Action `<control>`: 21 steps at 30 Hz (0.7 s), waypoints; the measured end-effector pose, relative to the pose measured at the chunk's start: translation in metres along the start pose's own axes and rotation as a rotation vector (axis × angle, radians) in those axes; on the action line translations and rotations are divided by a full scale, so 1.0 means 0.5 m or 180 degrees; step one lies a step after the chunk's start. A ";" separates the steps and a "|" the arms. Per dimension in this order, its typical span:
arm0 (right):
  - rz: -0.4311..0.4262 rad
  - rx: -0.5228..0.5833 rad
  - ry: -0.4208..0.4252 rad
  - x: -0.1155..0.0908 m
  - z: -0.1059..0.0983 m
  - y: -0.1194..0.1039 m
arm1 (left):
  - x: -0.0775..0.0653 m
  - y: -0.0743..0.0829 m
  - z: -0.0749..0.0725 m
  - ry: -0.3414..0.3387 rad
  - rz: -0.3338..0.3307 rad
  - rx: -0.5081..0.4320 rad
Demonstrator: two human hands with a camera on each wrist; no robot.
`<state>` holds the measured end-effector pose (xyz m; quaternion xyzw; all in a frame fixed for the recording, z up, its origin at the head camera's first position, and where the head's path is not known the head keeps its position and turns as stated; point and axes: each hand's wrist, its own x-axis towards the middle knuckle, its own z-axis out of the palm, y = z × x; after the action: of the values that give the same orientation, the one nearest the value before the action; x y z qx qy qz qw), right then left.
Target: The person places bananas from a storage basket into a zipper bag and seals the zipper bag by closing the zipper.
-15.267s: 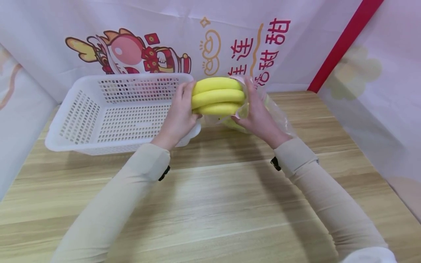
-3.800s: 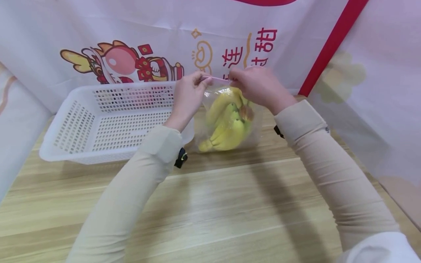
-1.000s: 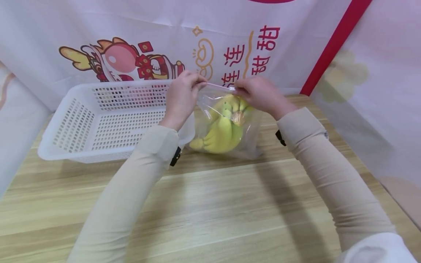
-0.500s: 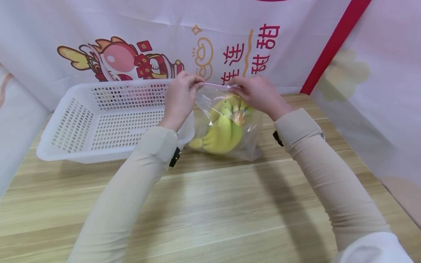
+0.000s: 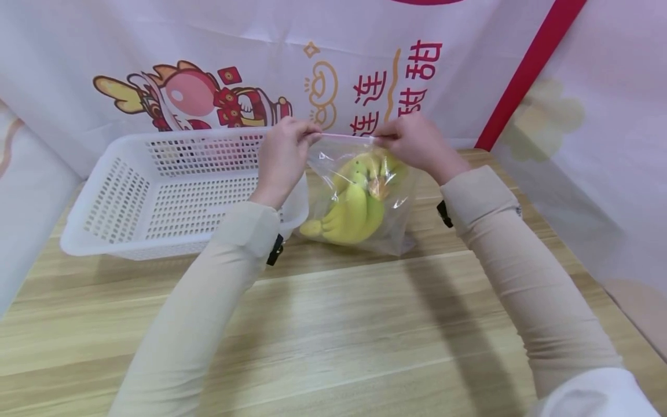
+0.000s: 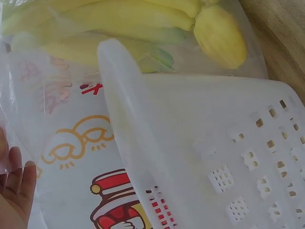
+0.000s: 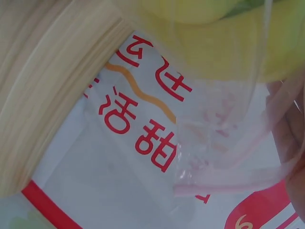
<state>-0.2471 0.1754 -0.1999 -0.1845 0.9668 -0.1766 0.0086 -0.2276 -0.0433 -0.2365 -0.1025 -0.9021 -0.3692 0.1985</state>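
Observation:
A clear plastic zip bag (image 5: 391, 234) with a pink zip strip along its top stands on the table, right of the basket. Inside it lies a bunch of yellow bananas (image 5: 349, 214), also large in the left wrist view as bananas (image 6: 95, 21). My left hand (image 5: 283, 156) pinches the bag's upper left corner. Farther right along the strip, my right hand (image 5: 414, 145) pinches the top edge. In the right wrist view the pink strip (image 7: 228, 188) runs toward the fingers (image 7: 290, 124), partly behind the film.
A white perforated plastic basket (image 5: 78, 223) stands at the left, its right end beside the bag and my left wrist. The wooden table (image 5: 333, 347) extends toward me. Behind hangs a white printed cloth (image 5: 250, 52), and another white cloth (image 5: 599, 174) borders the right side.
Earlier the left hand held the bananas at the bag's mouth; now they are inside the bag and both hands hold its top. Since half a second ago the right hand has shifted slightly right.

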 end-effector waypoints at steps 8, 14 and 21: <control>0.0036 0.0022 -0.0138 -0.005 -0.013 0.014 | -0.002 -0.006 0.000 -0.0006 0.0090 0.0065; -0.0013 0.0130 -0.0251 -0.003 -0.021 0.014 | -0.002 -0.005 -0.003 -0.0064 0.0044 0.0050; -0.0062 0.0211 -0.0273 0.004 -0.030 0.007 | -0.004 -0.002 -0.005 -0.0089 0.0021 0.0038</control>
<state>-0.2516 0.1825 -0.1869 -0.2009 0.9573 -0.2006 0.0545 -0.2257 -0.0459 -0.2363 -0.1094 -0.9066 -0.3617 0.1877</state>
